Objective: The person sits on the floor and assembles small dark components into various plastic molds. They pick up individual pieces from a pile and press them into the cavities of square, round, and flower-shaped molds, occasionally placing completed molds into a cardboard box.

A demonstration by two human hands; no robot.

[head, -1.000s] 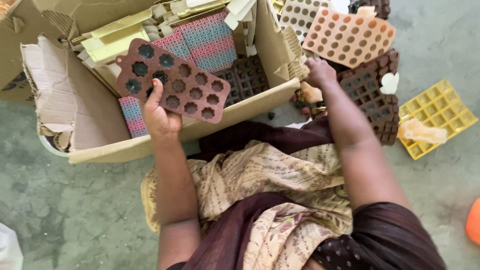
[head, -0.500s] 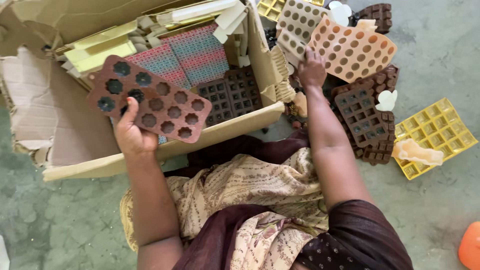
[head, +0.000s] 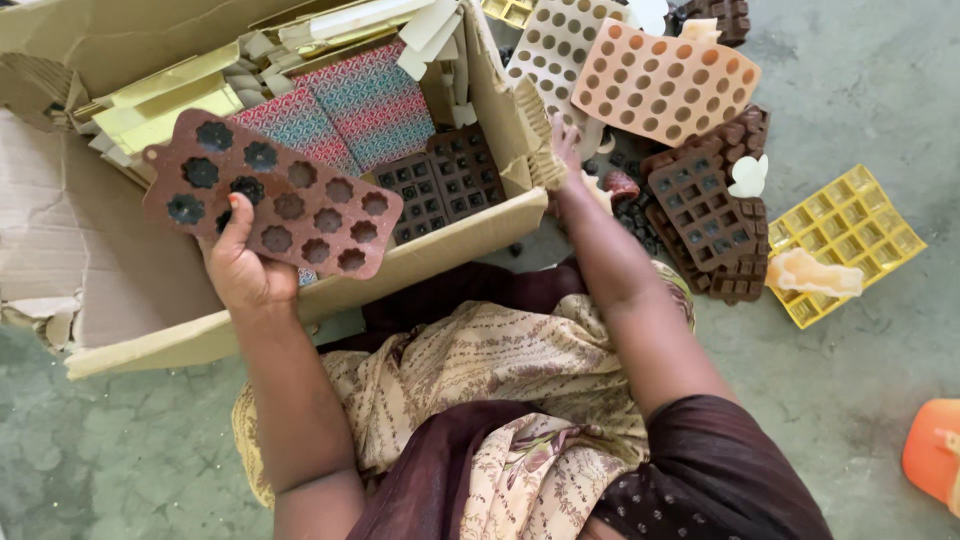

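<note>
The left hand [head: 240, 265] grips a brown mould [head: 272, 194] by its lower left edge, the thumb pressed across the top face and the other fingers hidden behind it. The mould is a flat tray with rows of flower-shaped cups, tilted so that its long side runs from upper left to lower right, and it is held over the open cardboard box [head: 300, 310] in the left half of the frame. Inside the box, behind the mould, lie patterned red-and-blue sheets [head: 370, 100], yellow trays [head: 160, 105] and dark square-celled moulds [head: 440, 185] against the right wall.

The right hand [head: 565, 150] reaches up past the right wall of the box, near the top centre of the frame. It is seen from the back and partly covered by the torn cardboard edge, so it cannot be told whether its fingers are open or closed on anything. Just beyond it lie a pale round-celled mould [head: 555, 45] and an orange one [head: 665, 85]. To the right, a dark brown grid mould [head: 705, 205] lies on the concrete floor [head: 870, 90], and a yellow grid mould [head: 850, 240] sits further right with a pale lump [head: 812, 272] on it.
</note>
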